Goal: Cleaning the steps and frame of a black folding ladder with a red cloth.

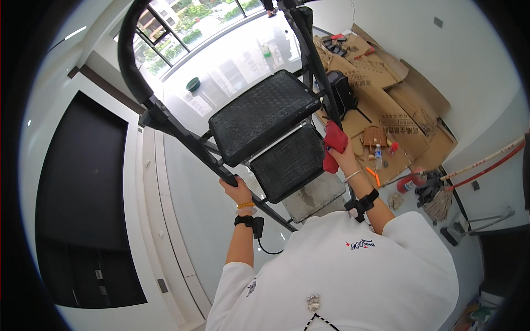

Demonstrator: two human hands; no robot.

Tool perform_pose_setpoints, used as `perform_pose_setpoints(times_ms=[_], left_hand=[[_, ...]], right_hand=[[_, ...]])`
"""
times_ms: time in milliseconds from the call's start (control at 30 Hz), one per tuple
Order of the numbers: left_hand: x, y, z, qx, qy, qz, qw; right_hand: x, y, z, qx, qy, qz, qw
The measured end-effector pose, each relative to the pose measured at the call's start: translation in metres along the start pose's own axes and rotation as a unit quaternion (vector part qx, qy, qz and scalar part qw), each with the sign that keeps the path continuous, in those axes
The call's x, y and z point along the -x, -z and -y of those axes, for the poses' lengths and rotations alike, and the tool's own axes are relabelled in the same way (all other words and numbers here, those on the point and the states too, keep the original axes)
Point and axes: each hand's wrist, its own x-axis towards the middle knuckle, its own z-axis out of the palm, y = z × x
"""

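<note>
A black folding step ladder with wide ribbed treads and a padded top rail stands open in front of me. My left hand is closed around its left side rail, below the upper tread. At the right side rail, my right hand holds a red cloth, bunched between the palm and the rail; whether the fingers also grip the rail is hard to tell. Two black treads show, with a greyish, stained lower step beneath them. Both wrists wear black strapped devices.
Flattened cardboard on the right bears a black backpack, a brown bag and a plastic bottle. Nearer are a fire extinguisher and a mop. A green bowl lies beyond the ladder. At top, a person's leg shows near the windows.
</note>
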Motion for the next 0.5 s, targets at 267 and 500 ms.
perform_pose_setpoints(times_ms=[267,500], left_hand=[[-0.012,-0.007,0.018,-0.005,-0.042,-0.005,0.999],[-0.009,-0.007,0.017,-0.004,-0.101,-0.026,0.995]], right_hand=[[-0.018,0.004,0.010,-0.195,-0.071,0.094,0.974],[-0.014,0.013,0.031,-0.306,-0.128,0.119,0.936]])
